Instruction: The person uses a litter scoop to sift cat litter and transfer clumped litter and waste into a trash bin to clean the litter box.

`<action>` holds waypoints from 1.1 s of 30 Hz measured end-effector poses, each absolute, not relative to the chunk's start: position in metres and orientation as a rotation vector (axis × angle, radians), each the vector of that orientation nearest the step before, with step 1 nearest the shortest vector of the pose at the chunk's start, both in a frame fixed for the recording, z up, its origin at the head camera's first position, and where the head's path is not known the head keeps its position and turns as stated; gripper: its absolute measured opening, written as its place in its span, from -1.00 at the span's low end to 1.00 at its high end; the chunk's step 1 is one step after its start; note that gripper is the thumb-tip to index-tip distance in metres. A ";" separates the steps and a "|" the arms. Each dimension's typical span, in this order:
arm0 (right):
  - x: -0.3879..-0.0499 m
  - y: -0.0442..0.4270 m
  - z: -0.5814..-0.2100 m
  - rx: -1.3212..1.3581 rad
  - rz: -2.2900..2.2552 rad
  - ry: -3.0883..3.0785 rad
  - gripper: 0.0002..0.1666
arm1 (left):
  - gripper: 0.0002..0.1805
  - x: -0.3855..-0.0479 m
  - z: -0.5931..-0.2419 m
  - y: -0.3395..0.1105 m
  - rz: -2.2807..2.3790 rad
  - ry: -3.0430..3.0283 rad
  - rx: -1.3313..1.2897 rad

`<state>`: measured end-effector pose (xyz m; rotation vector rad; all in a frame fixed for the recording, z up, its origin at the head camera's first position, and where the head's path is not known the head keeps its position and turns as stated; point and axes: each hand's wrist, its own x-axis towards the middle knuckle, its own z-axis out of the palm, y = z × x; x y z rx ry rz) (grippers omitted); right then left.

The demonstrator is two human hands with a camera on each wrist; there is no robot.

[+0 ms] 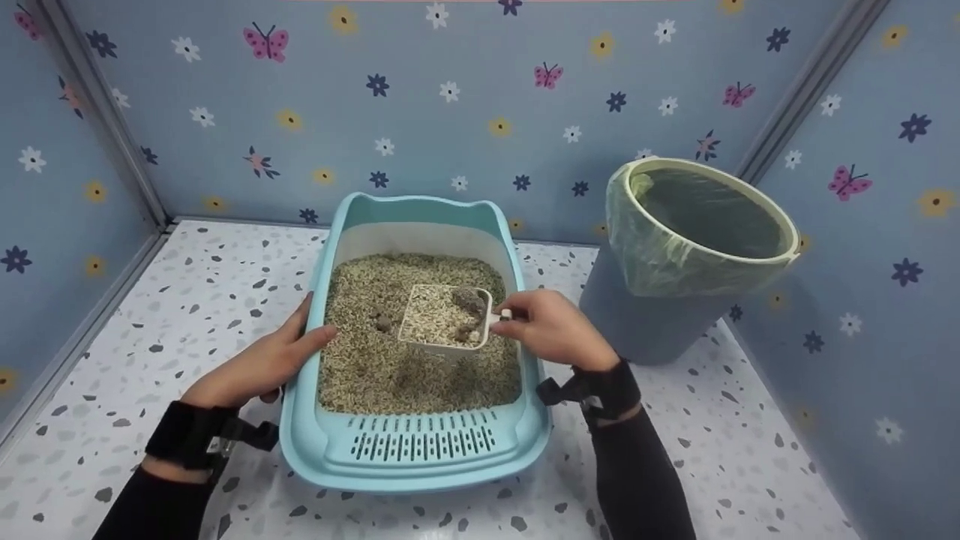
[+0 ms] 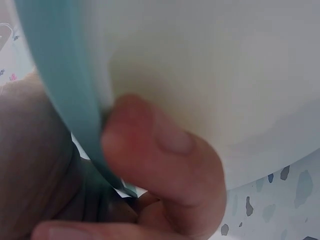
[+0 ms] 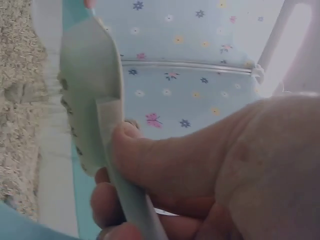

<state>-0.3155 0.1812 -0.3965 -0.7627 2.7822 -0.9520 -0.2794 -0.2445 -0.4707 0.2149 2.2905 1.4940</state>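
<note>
The step in hand looks like sifting: a scoop (image 3: 90,92) loaded with pale grains and a few dark clumps (image 1: 469,300) is held above the litter (image 1: 360,386), inside the blue litter box (image 1: 424,471) and toward its right side. The right hand (image 1: 559,326) pinches the scoop's handle (image 3: 131,197) between thumb and curled fingers, reaching in over the right rim. In the right wrist view, blurred streaks run between the scoop and the litter — probably loose grains dropping through, though the view is too smeared to be sure.

The left hand (image 1: 262,360) grips the left rim of the box, thumb over the top and at least one finger bent beneath it against the pale outer wall; it seems to be steadying the box.

In the scoop, the clumps sit at the right end, by the handle, with grains filling much of the rest. Another clump (image 1: 384,322) lies on the litter just left of the scoop. The bin (image 1: 637,322), with its yellowish liner (image 1: 660,262) folded over the rim, stands to the far right of the box.

The next move, as I judge it, calls for small level shakes until mostly clumps remain — then a steady carry rightward over the rim to the bin, without tipping early.
</note>
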 end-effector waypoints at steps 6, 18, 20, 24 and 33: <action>-0.312 0.182 -0.397 -0.751 -0.945 2.793 -0.86 | -0.03 -0.279 -0.473 -0.246 1.483 2.293 0.209; -0.314 0.182 -0.398 -0.790 -0.975 2.726 -0.80 | -0.05 -0.276 -0.478 -0.246 1.516 2.277 0.195; -0.314 0.183 -0.397 -0.772 -0.970 2.737 -0.84 | -0.07 -0.276 -0.478 -0.245 1.523 2.271 0.210; -0.312 0.183 -0.396 -0.738 -0.986 2.765 -0.88 | -0.07 -0.277 -0.476 -0.245 1.523 2.269 0.222; -0.313 0.184 -0.392 -0.765 -0.973 2.755 -0.89 | -0.06 -0.279 -0.473 -0.247 1.484 2.296 0.198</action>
